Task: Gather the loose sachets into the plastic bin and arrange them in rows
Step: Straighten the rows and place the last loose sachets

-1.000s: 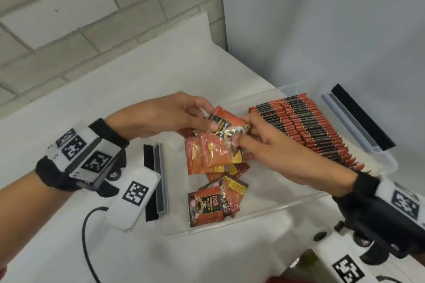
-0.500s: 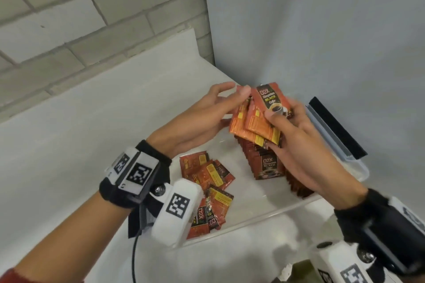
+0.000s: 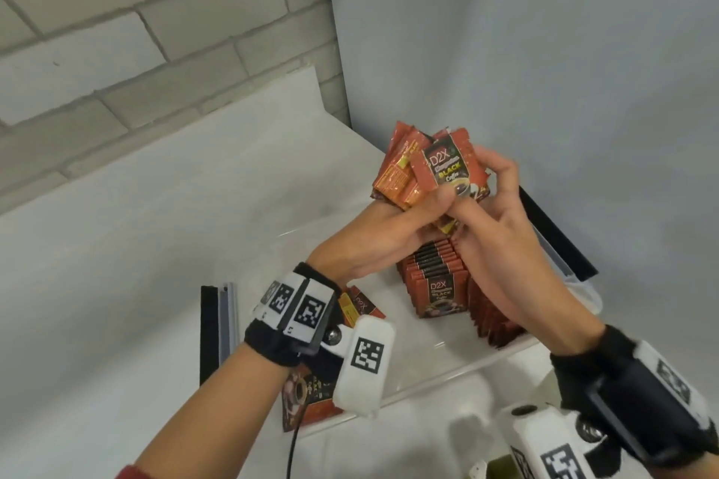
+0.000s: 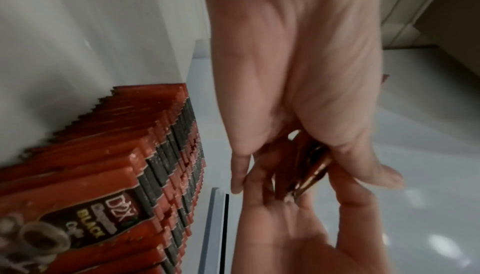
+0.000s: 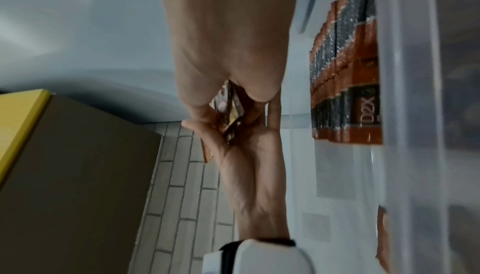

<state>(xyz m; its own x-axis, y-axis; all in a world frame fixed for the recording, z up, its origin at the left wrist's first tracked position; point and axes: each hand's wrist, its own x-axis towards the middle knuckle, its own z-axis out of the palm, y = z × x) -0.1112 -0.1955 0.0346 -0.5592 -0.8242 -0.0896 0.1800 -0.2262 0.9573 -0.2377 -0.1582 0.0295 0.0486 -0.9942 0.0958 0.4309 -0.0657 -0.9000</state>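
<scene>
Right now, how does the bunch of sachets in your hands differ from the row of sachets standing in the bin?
The held bunch is up in the air above the bin, gripped by the left hand and right hand; the standing row rests on the bin floor. The held bunch is fanned and crooked, some backs showing; the standing row is upright, packed face to back and aligned. Both are red D2X black coffee sachets.
</scene>
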